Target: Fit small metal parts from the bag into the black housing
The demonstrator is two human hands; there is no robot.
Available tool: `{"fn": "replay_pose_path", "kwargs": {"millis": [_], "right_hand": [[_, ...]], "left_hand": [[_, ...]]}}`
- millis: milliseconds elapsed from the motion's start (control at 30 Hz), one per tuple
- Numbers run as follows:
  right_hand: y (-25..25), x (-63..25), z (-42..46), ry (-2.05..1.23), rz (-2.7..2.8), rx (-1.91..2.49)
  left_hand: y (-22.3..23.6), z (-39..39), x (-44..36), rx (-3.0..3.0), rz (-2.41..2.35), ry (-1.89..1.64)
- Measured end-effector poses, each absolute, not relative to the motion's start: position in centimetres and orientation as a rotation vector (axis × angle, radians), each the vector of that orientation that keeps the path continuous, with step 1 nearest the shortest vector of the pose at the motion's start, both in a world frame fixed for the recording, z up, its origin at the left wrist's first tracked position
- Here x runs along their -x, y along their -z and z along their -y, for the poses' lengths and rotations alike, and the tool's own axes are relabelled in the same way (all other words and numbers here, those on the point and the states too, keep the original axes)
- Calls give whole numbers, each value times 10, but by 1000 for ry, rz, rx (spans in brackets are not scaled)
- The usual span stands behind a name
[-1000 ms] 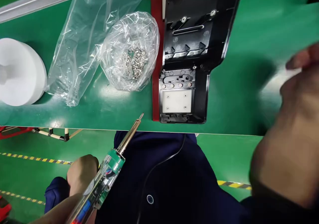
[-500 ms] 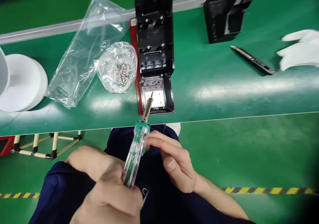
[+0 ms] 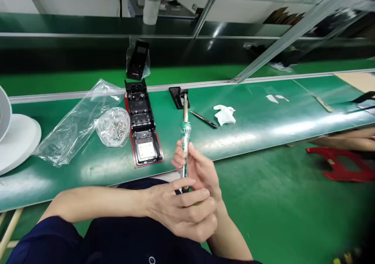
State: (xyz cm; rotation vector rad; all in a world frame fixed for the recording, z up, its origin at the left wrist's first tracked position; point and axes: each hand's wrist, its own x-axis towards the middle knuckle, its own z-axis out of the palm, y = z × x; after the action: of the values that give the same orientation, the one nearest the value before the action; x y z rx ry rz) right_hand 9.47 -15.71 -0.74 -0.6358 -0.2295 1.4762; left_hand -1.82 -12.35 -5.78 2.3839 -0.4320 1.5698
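While the left hand clenches the upright clear-handled green-collared screwdriver, the right hand fingers seemingly pinch its handle; the green worktop lies beyond.

bright overhead light throws white glare streaks along the glossy green desk, with edges bowed and corners smeared.
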Motion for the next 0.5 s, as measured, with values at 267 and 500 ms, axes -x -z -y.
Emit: {"fn": "replay_pose_path", "kwargs": {"millis": [267, 500], "right_hand": [[2, -201, 106, -1128, 33, 1299], [20, -247, 67, -1168, 80, 1653]], "left_hand": [[98, 136, 18, -2509, 838, -1153], [173, 134, 7, -2876, 577, 88]]}}
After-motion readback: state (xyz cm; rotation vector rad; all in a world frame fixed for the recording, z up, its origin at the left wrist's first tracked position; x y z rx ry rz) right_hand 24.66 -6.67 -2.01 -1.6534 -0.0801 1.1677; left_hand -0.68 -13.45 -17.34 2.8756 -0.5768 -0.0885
